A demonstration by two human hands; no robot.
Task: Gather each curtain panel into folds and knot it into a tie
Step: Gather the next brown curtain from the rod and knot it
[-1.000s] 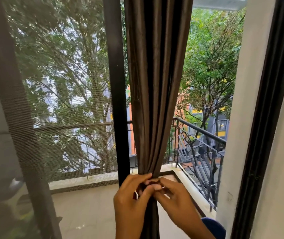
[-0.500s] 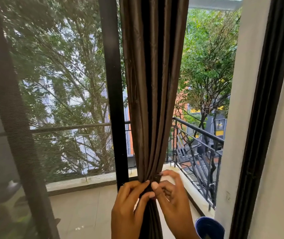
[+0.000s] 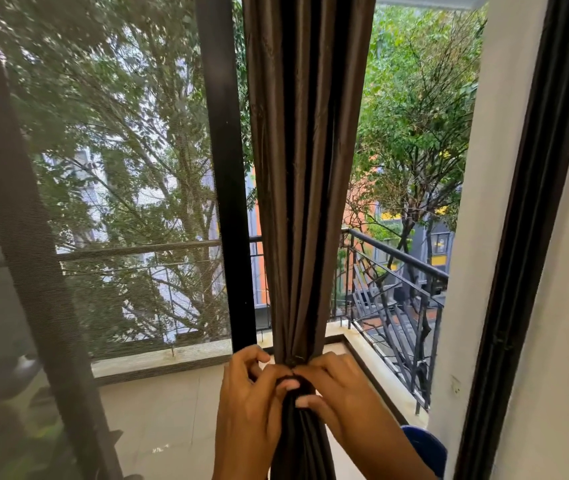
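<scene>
You had the dark brown, glossy fabric curtain panel (image 3: 307,168) hanging down the middle of the view, just right of the black vertical frame post (image 3: 224,168). It fell in long upright folds and narrowed to a tight waist low in the scene, where both of your hands met on it. Below that waist the cloth ran on down between your wrists and out of the bottom edge.

Your left hand (image 3: 252,410) sat on the left side of the waist with its fingers curled in and its thumb tip pressed onto the bunched cloth, so it had hold of the curtain panel. Your right hand (image 3: 342,396) came in from the right, its fingers bent and pinching the same bunch, fingertips touching or almost touching those of the left. Whether a knot was already formed under your fingers could not be seen.

To the left of the post stood a grey mesh screen (image 3: 120,202) with green trees blurred behind it. Farther off on the right ran a black metal balcony railing (image 3: 397,289) above a pale tiled floor (image 3: 165,420). A blue rounded object (image 3: 426,448) showed near your right forearm, beside the white wall (image 3: 494,202).
</scene>
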